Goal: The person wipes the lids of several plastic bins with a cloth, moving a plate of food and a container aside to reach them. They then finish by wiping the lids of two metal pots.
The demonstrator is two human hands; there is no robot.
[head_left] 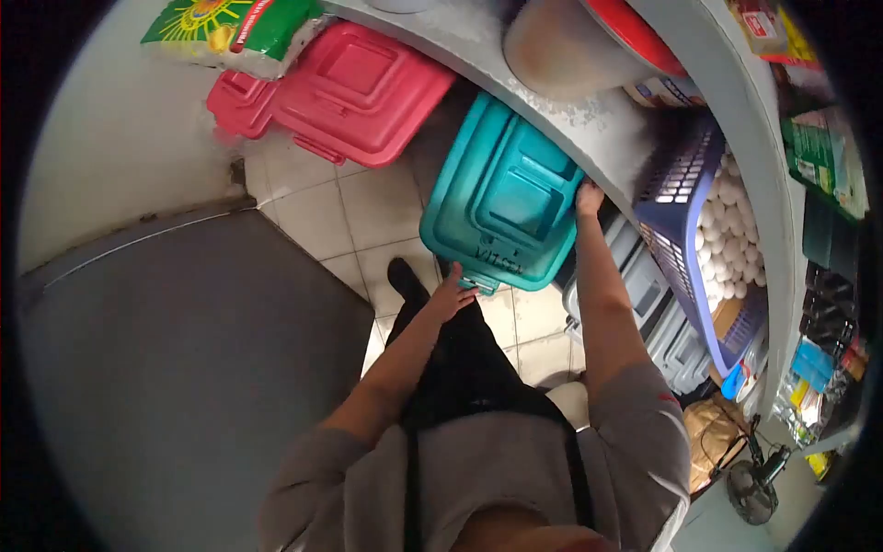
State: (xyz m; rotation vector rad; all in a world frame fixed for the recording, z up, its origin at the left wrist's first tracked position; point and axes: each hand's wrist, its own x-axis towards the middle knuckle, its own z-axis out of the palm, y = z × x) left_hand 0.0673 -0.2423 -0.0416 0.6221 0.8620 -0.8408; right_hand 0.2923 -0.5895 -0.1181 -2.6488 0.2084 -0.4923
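Observation:
A teal plastic storage box (497, 198) with a closed lid and dark handwriting on it sits in front of me, partly under the shelf edge. My left hand (451, 294) is at the latch on its near edge, the fingers curled against it. At the box's right side my right hand (589, 197) grips the rim, its fingertips partly hidden. To the left of the teal box lies a red lidded storage box (368, 92), and a green and white sack (241, 35) rests on its far end.
A curved grey shelf (561, 120) runs above the box, bearing a large tub with a red rim (575, 46) and a purple basket (676, 230) of eggs. Grey lidded boxes (644, 285) stand below. A dark grey panel (202, 386) is at left, a small fan (752, 492) lower right.

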